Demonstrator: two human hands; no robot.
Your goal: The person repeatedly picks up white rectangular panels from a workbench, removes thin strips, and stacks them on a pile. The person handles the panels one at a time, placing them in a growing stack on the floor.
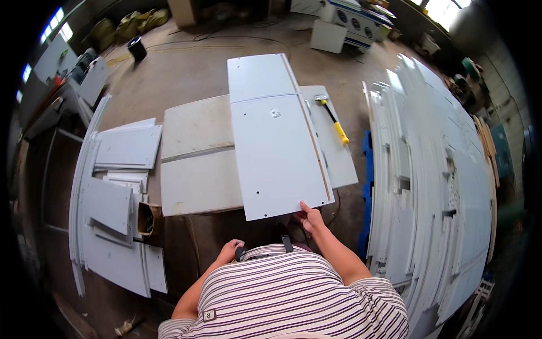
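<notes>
A long white panel [279, 147] with small dark holes lies lengthwise ahead of me, with a strip along its right side. At its near right corner my right hand [307, 217] grips the edge, thumb on top and fingers underneath. My left hand [230, 251] is down by my waist, fingers curled beside a small black item [241, 253]; what they hold is hidden. A hammer [334, 121] with a yellow and black handle rests on another white panel [341, 164] to the right.
Beneath the long panel are two pale worktop boards [197, 181]. White panels [116, 203] are piled at the left, near an open cardboard box [149, 219]. A large stack of white boards [429, 186] stands at the right beside a blue pallet [367, 186]. Farther off is a black bin [136, 49].
</notes>
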